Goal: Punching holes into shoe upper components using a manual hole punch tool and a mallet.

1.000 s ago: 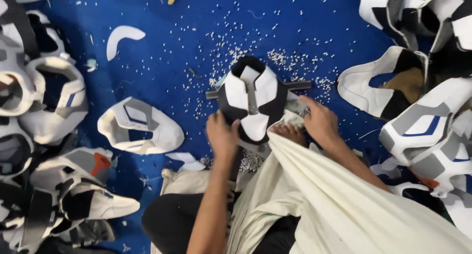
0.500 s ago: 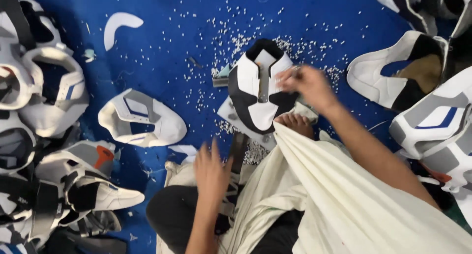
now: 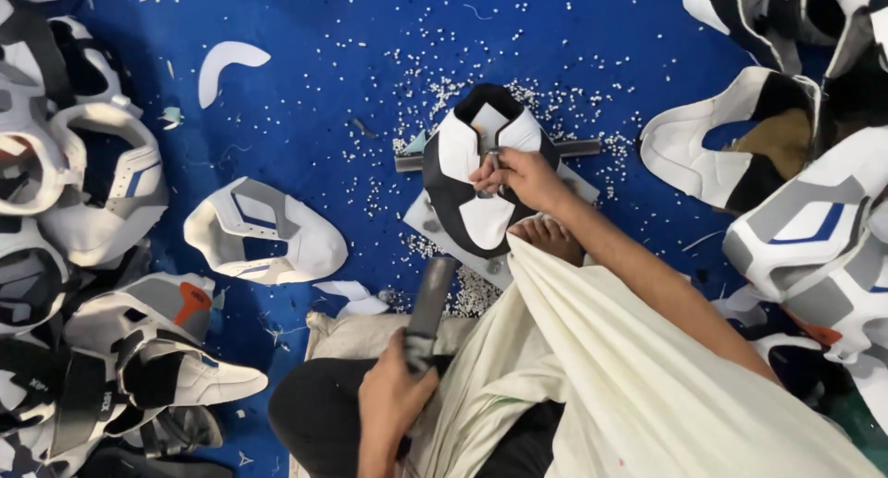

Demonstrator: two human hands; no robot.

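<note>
A black and white shoe upper [image 3: 467, 177] lies on a metal plate [image 3: 435, 226] on the blue floor in front of me. My right hand [image 3: 518, 175] pinches a small metal piece upright on the upper's middle. Low at the centre, my left hand [image 3: 393, 399] grips a dark hammer-like tool [image 3: 427, 307] by its handle, raised above my lap. A bare foot [image 3: 548, 237] shows from under my cream cloth [image 3: 647, 376], beside the upper.
Several white, grey and black shoe uppers are piled at the left [image 3: 83, 210] and right [image 3: 795, 163] edges. One white upper [image 3: 268, 233] lies alone left of centre. Small white punched bits [image 3: 416, 108] litter the blue floor. A metal bar [image 3: 578, 148] lies behind the upper.
My left hand left the upper, dropped to my lap and now holds the dark tool. My right hand shifted to the upper's middle and holds a small metal piece there.
</note>
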